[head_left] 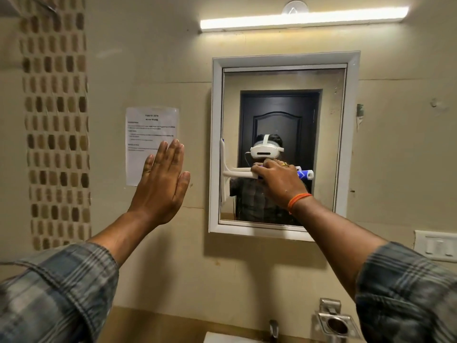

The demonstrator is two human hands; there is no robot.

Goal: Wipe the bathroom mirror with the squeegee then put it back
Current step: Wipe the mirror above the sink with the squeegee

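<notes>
A person's right hand is gripping the white squeegee by its blue-and-white handle, blade standing upright against the left edge of the white-framed bathroom mirror. The left hand is resting flat, fingers straight, on the tiled wall over a taped paper notice. To wipe well, keeping the blade pressed evenly and drawing it sideways in overlapping passes would likely avoid streaks. The notice's heading appears to be reading "TASK ID"; the rest is too blurred to make out.
</notes>
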